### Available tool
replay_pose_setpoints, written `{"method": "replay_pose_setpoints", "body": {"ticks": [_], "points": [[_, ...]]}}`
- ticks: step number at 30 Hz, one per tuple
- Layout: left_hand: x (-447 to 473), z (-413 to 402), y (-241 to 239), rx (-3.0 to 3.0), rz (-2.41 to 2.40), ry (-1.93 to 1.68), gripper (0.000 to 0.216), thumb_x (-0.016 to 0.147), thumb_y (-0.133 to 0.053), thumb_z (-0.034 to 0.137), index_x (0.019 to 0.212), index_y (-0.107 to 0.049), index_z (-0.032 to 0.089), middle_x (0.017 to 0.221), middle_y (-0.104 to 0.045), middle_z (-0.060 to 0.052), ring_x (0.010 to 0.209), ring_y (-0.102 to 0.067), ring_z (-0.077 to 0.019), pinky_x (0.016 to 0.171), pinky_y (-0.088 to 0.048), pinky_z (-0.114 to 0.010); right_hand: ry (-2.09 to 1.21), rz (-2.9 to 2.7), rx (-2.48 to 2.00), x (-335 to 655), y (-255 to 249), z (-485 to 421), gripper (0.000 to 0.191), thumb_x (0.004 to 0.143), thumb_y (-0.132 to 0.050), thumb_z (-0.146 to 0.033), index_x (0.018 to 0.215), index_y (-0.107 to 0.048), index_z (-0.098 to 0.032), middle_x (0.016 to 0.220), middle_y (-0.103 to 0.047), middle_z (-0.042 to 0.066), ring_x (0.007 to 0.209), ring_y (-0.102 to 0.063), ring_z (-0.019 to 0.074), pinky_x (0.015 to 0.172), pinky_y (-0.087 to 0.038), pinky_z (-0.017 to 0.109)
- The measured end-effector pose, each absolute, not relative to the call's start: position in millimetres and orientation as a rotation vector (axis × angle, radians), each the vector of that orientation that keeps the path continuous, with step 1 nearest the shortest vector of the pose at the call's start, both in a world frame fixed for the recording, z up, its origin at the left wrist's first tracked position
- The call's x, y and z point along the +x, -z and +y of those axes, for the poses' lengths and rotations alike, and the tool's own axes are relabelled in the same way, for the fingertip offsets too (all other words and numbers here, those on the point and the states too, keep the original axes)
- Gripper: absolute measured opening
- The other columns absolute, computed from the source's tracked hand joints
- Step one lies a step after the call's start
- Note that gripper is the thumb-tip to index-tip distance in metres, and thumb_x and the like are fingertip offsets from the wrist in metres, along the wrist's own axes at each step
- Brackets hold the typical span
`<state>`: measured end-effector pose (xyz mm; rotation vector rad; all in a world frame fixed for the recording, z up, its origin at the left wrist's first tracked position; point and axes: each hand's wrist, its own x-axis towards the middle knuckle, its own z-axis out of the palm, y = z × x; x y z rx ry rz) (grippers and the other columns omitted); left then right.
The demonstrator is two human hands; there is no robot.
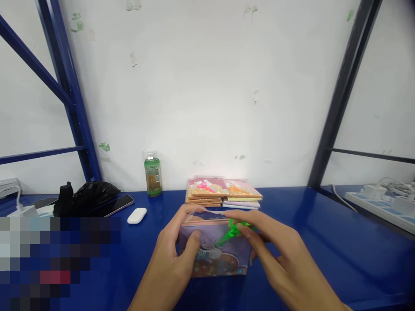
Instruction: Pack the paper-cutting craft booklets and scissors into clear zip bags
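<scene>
My left hand (pixel 177 255) grips the left side of a purple picture booklet (pixel 223 261) in a clear plastic sleeve, thumb on its front and fingers behind the top edge. The booklet stands tilted up above the table. My right hand (pixel 272 246) is closed at its upper right corner, pinching small bright green plastic scissors (pixel 231 233) by the handle end. The scissors lie against the booklet's front, pointing down to the left. Whether they are inside or outside the sleeve, I cannot tell.
Behind the booklet stand stacked similar packets (pixel 223 194), with pink scissors (pixel 206 186) and orange scissors (pixel 238 188) on top. Left of them are a green-labelled bottle (pixel 153 175), a white case (pixel 137 215), a phone (pixel 119 205) and a black plastic bag (pixel 87 196). A power strip (pixel 382 211) lies right.
</scene>
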<state>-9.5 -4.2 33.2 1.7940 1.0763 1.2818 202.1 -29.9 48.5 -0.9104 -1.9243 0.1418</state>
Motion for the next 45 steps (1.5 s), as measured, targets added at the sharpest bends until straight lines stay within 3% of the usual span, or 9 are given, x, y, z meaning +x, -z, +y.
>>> {"method": "replay_pose_setpoints", "body": {"ticks": [4,11,18,21,23,28,34,40,45], "points": [[-9.1,-4.5,-34.0,1.795,1.068,-1.294,0.028,0.094,-0.052,0.035,0.121,-0.058,0.026,0.130,-0.067,-0.005,0.107,-0.067,-0.0274,0.103,-0.047,-0.042,-0.200,-1.959,-0.930,197.6,-54.6,-29.2,0.038,0.103,-0.048,-0.017,0.130,-0.064,-0.038,0.106,-0.077,-0.003,0.102,-0.074,0.0168,0.088,-0.060,0.025],[-8.6,-4.8,-39.0,1.822,1.101,-1.300,0.026,0.094,-0.054,0.037,0.116,-0.062,0.027,0.122,-0.071,-0.003,0.114,-0.066,-0.0268,0.102,-0.048,-0.036,-0.353,-2.123,-0.932,184.7,-50.8,-34.6,0.035,0.102,-0.056,-0.025,0.133,-0.062,-0.042,0.125,-0.074,-0.007,0.114,-0.070,0.0174,0.100,-0.054,0.027],[-24.2,-8.3,-40.8,1.893,1.162,-1.143,0.039,0.094,-0.056,0.046,0.131,-0.058,0.035,0.137,-0.065,-0.002,0.124,-0.061,-0.0308,0.102,-0.051,-0.042,0.113,-1.675,-0.993,209.7,-40.2,-32.4,0.018,0.095,-0.066,-0.032,0.113,-0.067,-0.032,0.099,-0.073,-0.001,0.068,-0.063,0.0152,0.064,-0.054,0.026],[-32.9,-5.9,-41.1,2.025,1.222,-1.003,0.034,0.095,-0.057,0.044,0.129,-0.058,0.039,0.136,-0.064,0.000,0.126,-0.058,-0.0290,0.105,-0.047,-0.042,0.047,-1.712,-1.079,226.5,-27.2,-18.1,0.044,0.093,-0.070,-0.039,0.134,-0.057,-0.035,0.129,-0.065,0.003,0.102,-0.066,0.0228,0.088,-0.056,0.035],[-35.8,-2.9,-41.8,2.037,1.252,-0.971,0.029,0.096,-0.055,0.046,0.125,-0.058,0.040,0.130,-0.066,0.002,0.120,-0.060,-0.0269,0.100,-0.049,-0.039,-0.252,-1.792,-1.070,233.3,-16.4,-6.4,0.044,0.097,-0.065,-0.041,0.139,-0.053,-0.038,0.138,-0.062,0.002,0.118,-0.063,0.0237,0.100,-0.054,0.038],[-37.2,6.7,-41.4,1.953,1.156,-1.051,0.022,0.095,-0.059,0.049,0.111,-0.057,0.034,0.095,-0.071,0.004,0.091,-0.068,-0.0202,0.078,-0.051,-0.028,-0.574,-1.705,-0.910,237.7,-0.1,15.3,0.014,0.100,-0.062,-0.038,0.105,-0.073,-0.034,0.107,-0.075,-0.001,0.101,-0.069,0.0180,0.087,-0.057,0.026],[-41.7,13.7,-37.1,2.021,1.178,-1.088,0.025,0.094,-0.061,0.046,0.081,-0.052,0.025,0.080,-0.058,0.004,0.076,-0.056,-0.0165,0.070,-0.044,-0.027,-0.494,-1.710,-0.857,243.2,-2.2,14.9,0.014,0.098,-0.064,-0.035,0.095,-0.077,-0.030,0.092,-0.077,0.000,0.087,-0.070,0.0179,0.078,-0.055,0.023],[-37.9,0.3,-44.1,2.091,1.203,-1.066,0.035,0.094,-0.057,0.048,0.073,-0.042,0.025,0.083,-0.062,0.001,0.083,-0.055,-0.0200,0.078,-0.043,-0.031,-0.408,-1.811,-0.780,246.1,-9.2,3.6,0.038,0.103,-0.047,-0.048,0.095,-0.076,-0.025,0.094,-0.077,0.005,0.093,-0.071,0.0247,0.086,-0.052,0.033],[-35.6,-1.0,-45.3,2.097,1.210,-1.058,0.040,0.098,-0.051,0.044,0.069,-0.030,0.025,0.082,-0.065,0.001,0.083,-0.057,-0.0191,0.077,-0.042,-0.030,-0.467,-1.672,-0.912,230.9,-9.5,7.0,0.026,0.092,-0.071,-0.041,0.084,-0.053,-0.025,0.069,-0.063,-0.004,0.065,-0.060,0.0165,0.063,-0.049,0.026]]}}
